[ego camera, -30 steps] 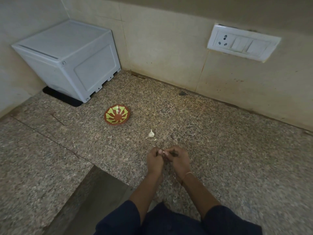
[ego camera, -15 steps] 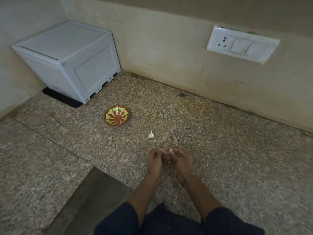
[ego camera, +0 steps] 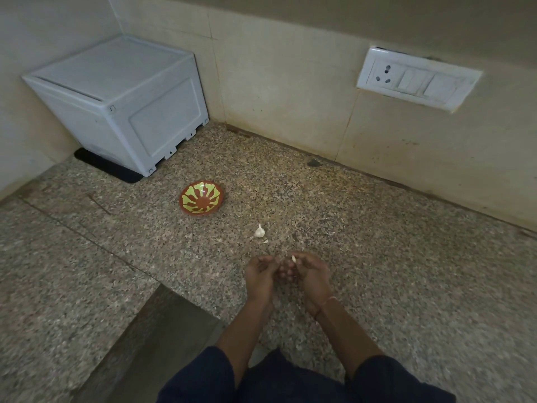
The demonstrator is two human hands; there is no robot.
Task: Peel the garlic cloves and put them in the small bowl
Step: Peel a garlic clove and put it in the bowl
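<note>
Right hand (ego camera: 311,271): low over the counter (ego camera: 377,257), palm turned up and inward, fingers curled. Its fingertips pinch a small white clove (ego camera: 293,259) at the top of the hand. A thin thread (ego camera: 325,305) circles the wrist.

Left hand (ego camera: 259,271): just beside the right at its 9 o'clock, palm facing the right hand, fingers curled toward the clove. Cannot tell whether it holds anything or touches the clove; the fingertips are dark and blurred.

Both forearms run up from 6 o'clock, bare to dark sleeves (ego camera: 203,376) pushed back near the elbows, and converge toward the hands.

From the hands outward:
- Peel scrap (ego camera: 265,241) lies on the counter at 11 o'clock, near.
- Loose garlic (ego camera: 259,231), white with its tip up, sits just past the scrap.
- Bowl (ego camera: 202,199), brown with a yellow-green pattern, is upright at 10 o'clock, well apart; nothing shows inside.
- White box (ego camera: 122,97) stands in the corner at 10 o'clock, far, tilted on a black mat (ego camera: 107,167).
- Switch plate (ego camera: 418,80) is on the wall (ego camera: 290,97) at 1 o'clock.
</note>
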